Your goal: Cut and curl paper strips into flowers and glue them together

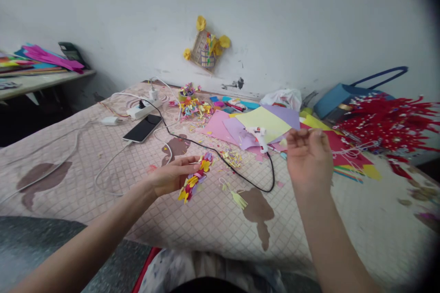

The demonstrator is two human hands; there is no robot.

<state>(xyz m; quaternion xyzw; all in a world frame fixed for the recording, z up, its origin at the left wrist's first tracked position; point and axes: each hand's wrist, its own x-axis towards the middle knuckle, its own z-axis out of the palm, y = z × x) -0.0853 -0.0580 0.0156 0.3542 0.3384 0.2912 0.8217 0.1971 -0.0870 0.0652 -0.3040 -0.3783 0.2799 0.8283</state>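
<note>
Garland (195,178) over the worktop (206,231), pinched in left hand (173,177) | right hand (309,151) raised, half-curled, contents unclear | risk: either hand could snag the cord (266,191) looped between them, dragging the glue gun (261,139) off the paper (271,121)

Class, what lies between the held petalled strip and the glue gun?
In the head view, black cord, yellow scraps and a lilac sheet lie between the strip and glue gun.

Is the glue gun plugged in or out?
Plugged in: from the glue gun, a black cord runs to a plug in the white power strip.
</note>
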